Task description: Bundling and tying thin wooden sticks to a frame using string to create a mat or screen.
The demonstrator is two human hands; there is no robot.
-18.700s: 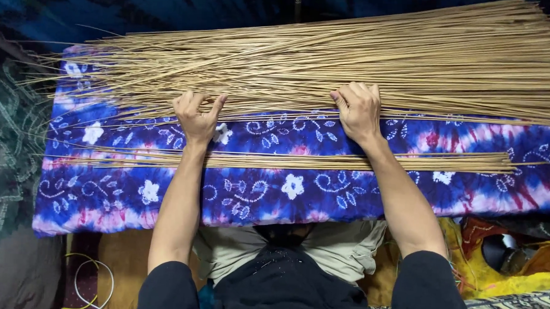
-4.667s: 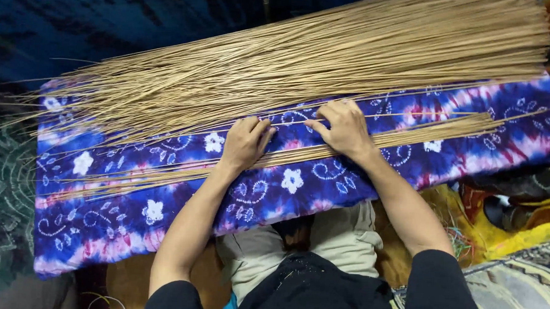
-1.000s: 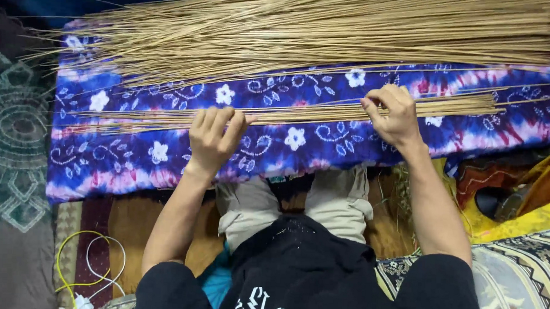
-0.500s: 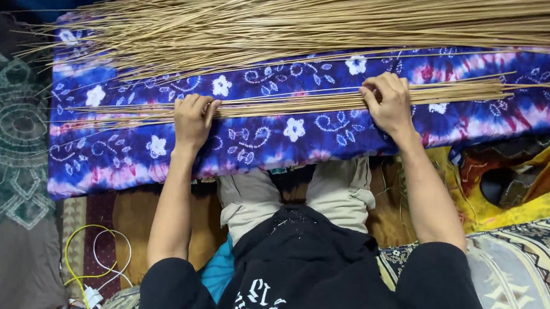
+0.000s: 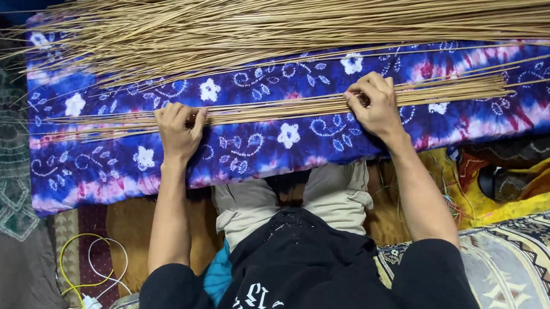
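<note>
Hands, left hand (image 5: pixel 178 131) and right hand (image 5: pixel 377 109), seemingly grip closed on thin stiff straw bundle (image 5: pixel 276 109).

I see pale straw-tan sticks (image 5: pixel 304 27) in the big pile, and the thin bundle (image 5: pixel 276 109) nearer me has the same dry beige. The cushion (image 5: pixel 300 143) under them is tie-dyed deep blue and violet with pink blotches, printed over with white flowers and white curling vines. My shirt (image 5: pixel 307 271) is black with a white print, my trousers (image 5: pixel 340 196) a greyish khaki. At lower left I see a yellow and a white cable (image 5: pixel 82 269) on a brown and maroon mat (image 5: pixel 123 228). At right lies yellow cloth (image 5: pixel 517 199), and a rug (image 5: pixel 521 260) patterned in grey, black and cream zigzags.
</note>
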